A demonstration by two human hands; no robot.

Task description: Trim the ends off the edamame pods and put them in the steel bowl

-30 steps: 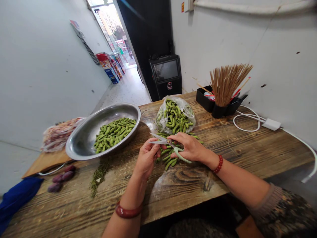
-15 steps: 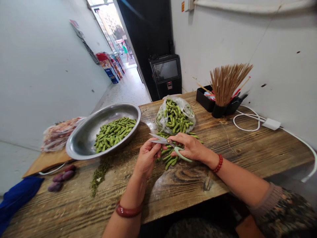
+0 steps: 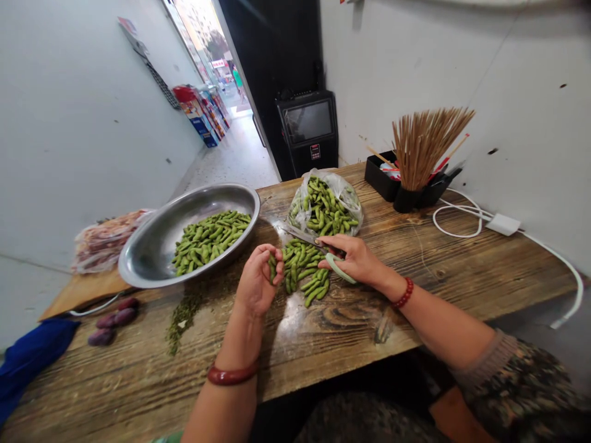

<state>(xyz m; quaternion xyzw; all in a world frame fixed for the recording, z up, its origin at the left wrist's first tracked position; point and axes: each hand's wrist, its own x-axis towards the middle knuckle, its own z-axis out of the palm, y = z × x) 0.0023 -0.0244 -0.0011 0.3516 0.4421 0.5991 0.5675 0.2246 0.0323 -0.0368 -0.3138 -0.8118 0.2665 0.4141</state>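
My left hand is curled around an edamame pod, turned palm up just left of the loose pile. In my right hand is a pair of scissors with pale green handles, the blades pointing left and away from me. Below the blades, loose edamame pods lie on the wooden table. Behind them stands a clear plastic bag, open and full of pods. To the left, a large steel basin holds a heap of edamame pods.
Trimmings lie in front of the basin, beside several purple-red tubers. A bag of raw meat rests on a cutting board at left. Skewers stand upright at the back right, near a white cable.
My left hand has moved left, away from the scissor blades, and its fingers have curled around a pod. The scissors have stayed in my right hand, their blades now closer together.
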